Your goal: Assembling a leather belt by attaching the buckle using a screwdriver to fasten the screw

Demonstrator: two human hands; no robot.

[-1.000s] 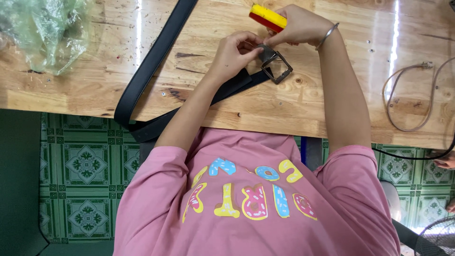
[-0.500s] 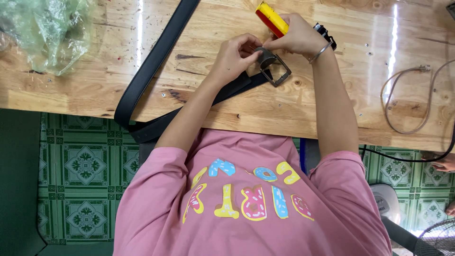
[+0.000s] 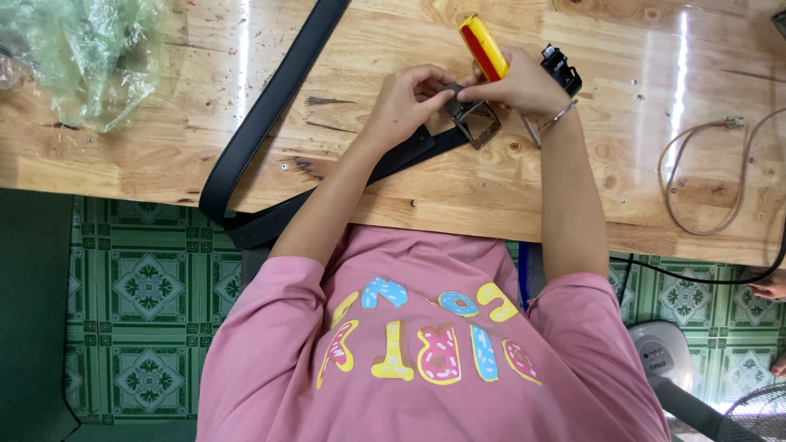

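Here we pinch the metal buckle (image 3: 476,121) at the end of the black belt (image 3: 270,123) with our left hand (image 3: 407,96), fingertips closed on the buckle's near edge. Our right hand (image 3: 522,83) meets it from the other side, wrapped tight around a yellow-and-red tool (image 3: 481,47) whose handle sticks up and away from the grip. The belt trails off from the pinch, loops over the wooden table (image 3: 344,176) edge and runs back up. A small black clip (image 3: 561,67) lies just beyond the right knuckles.

Belt (image 3: 270,115) on table (image 3: 393,180), bag (image 3: 82,49) leftward
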